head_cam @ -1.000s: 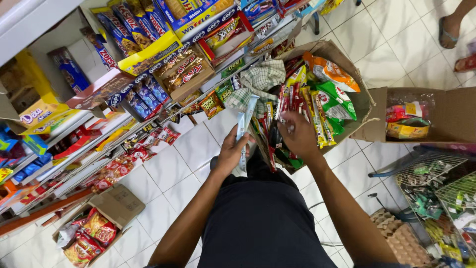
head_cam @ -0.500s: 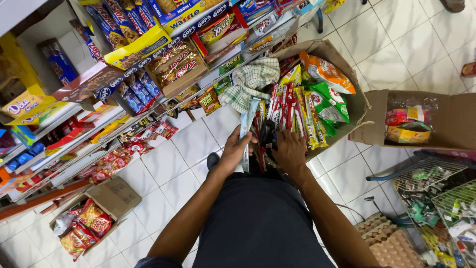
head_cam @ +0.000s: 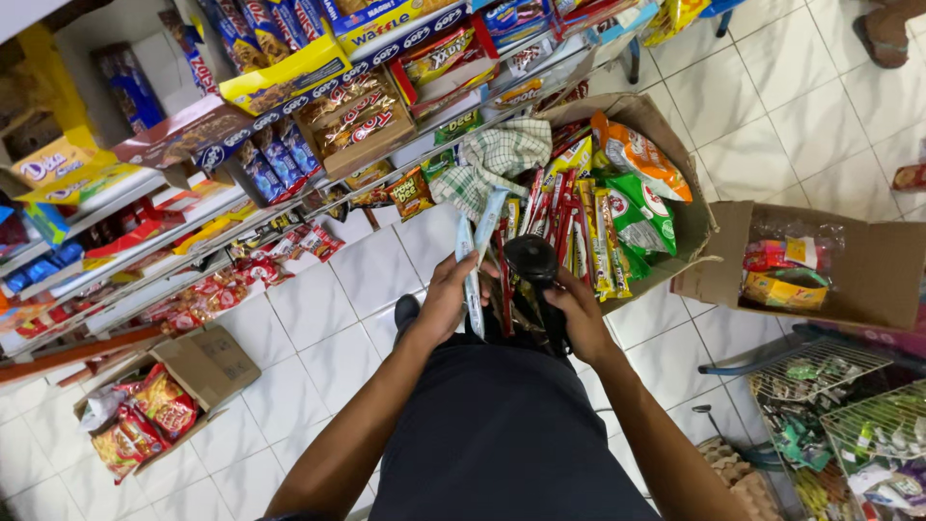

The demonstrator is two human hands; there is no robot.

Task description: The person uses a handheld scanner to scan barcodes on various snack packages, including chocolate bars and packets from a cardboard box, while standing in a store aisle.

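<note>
Left hand (head_cam: 446,294): grip closed on pale blue packets (head_cam: 475,260), fanned upward so they stay sorted.
Right hand (head_cam: 576,307): fingers wrapped around a black handheld device (head_cam: 533,265), its round head raised over the goods.
Where: both just in front of the open cardboard box (head_cam: 675,145) of snack packets.
Around: checked cloth (head_cam: 494,159) on the box's near corner; shelves (head_cam: 289,183) left; smaller box (head_cam: 868,260) right.

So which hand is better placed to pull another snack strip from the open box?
Probably the right hand: it is lower in the cardboard box beside the red strips, while the left hand already holds pale blue strips.
</note>
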